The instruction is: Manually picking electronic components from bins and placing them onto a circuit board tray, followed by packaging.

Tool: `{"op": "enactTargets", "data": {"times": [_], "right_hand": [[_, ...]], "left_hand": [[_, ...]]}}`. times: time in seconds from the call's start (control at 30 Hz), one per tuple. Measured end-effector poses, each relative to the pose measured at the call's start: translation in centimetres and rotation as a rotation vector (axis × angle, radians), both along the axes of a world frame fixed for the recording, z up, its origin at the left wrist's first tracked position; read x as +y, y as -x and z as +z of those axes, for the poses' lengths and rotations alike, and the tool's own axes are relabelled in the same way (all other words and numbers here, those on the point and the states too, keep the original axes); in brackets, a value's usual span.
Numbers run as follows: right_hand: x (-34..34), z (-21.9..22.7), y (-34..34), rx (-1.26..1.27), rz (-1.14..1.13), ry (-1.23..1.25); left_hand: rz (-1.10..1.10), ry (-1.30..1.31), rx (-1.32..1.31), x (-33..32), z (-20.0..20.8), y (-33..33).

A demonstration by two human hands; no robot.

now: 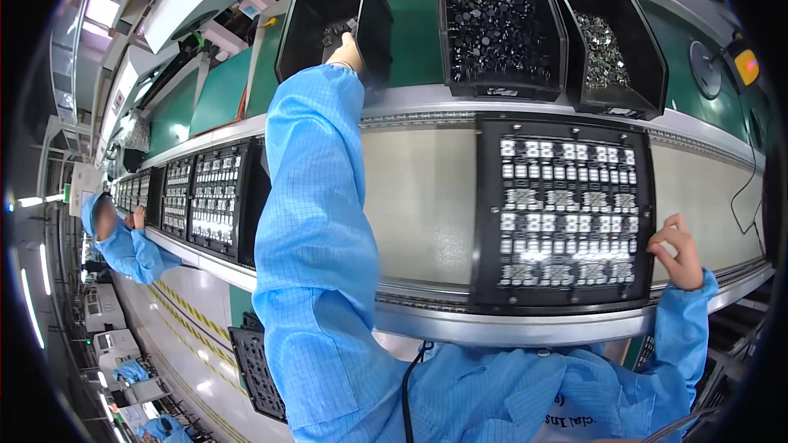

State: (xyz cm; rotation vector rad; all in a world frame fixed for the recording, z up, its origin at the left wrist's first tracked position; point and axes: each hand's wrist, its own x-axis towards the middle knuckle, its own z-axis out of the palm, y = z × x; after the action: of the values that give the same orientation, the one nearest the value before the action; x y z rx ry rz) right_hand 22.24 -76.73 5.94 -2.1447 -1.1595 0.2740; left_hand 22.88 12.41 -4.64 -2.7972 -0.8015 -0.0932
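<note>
My left hand reaches into a black bin at the far side of the line, at a small heap of dark parts. Its fingertips are mostly hidden, so whether it grips a part cannot be told. By the right edge of a black tray, my right hand has its fingers bent and apart, with nothing seen in them. Rows of small white and silver pieces fill the tray, which lies on the conveyor in front of me.
Two more black bins stand at the back, one with many small dark round parts, one with shiny metal parts. More filled trays sit along the line at left, where a co-worker in blue works. A cable hangs at right.
</note>
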Motion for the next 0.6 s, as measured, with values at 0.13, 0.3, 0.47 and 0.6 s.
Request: {"op": "enactTargets", "data": {"times": [0.13,0.3,0.47,0.6], "right_hand": [[-1.4,-0.8,2.1,0.047,-0.318,0.135],[0.3,-0.8,2.6,0.051,-0.328,0.064],[-0.9,-1.2,3.3,0.07,-0.392,0.05],[-0.4,-1.2,3.3,-0.039,-0.386,0.069]], "left_hand": [[-0.563,0.14,-0.099,-10.2,-6.4,-10.2],[-0.588,0.162,-0.502,-11.9,7.1,2.6],[0.123,1.4,-0.839,-21.8,15.9,4.2],[0.145,2.035,-0.935,-20.7,16.8,4.8]]}}
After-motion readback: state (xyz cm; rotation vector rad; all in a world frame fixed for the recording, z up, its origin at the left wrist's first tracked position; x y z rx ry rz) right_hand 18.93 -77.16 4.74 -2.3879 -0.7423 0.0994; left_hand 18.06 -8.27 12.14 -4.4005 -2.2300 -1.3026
